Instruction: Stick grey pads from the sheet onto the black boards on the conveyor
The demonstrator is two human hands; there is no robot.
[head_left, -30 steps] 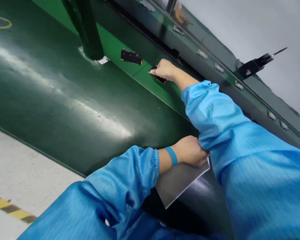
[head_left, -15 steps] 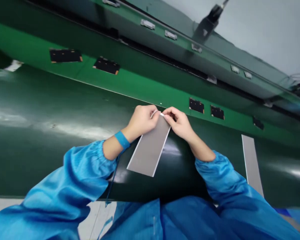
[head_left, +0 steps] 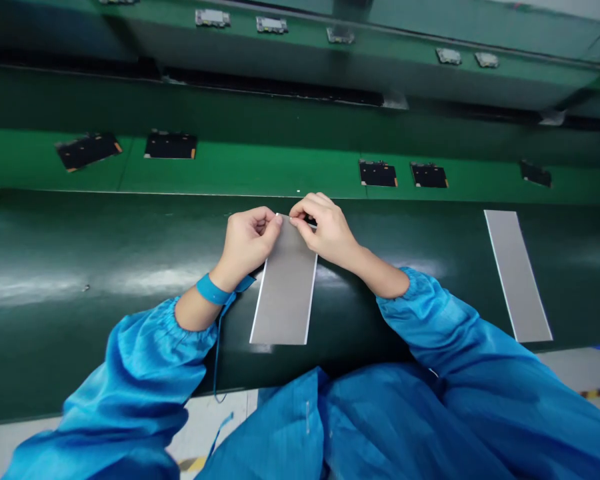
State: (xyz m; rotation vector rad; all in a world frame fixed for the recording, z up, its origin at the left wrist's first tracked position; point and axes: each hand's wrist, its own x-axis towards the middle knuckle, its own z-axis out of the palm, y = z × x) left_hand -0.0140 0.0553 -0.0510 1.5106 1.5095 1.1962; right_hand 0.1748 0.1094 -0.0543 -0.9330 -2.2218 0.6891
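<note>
A long grey plate (head_left: 285, 293) lies lengthwise on the dark green table (head_left: 105, 267) in front of me. My left hand (head_left: 247, 241) pinches its far end from the left, fingers curled. My right hand (head_left: 325, 230) pinches the same far end from the right, with something small and dark under its fingers. The fingertips of both hands nearly meet over the plate's far edge. Both arms wear blue sleeves, and a blue strap circles the left wrist (head_left: 211, 291).
A second grey plate (head_left: 517, 273) lies on the table to the right. Behind the table runs a lighter green belt (head_left: 280, 170) carrying several small dark boards, such as one board (head_left: 170, 145) at left and another board (head_left: 377, 173) right of centre. Beyond it stands a green rail with small grey parts.
A second ago my right hand reached out to a dark board on the belt; it has come back and joined my left hand at the plate's far end. The plate now lies straighter.
</note>
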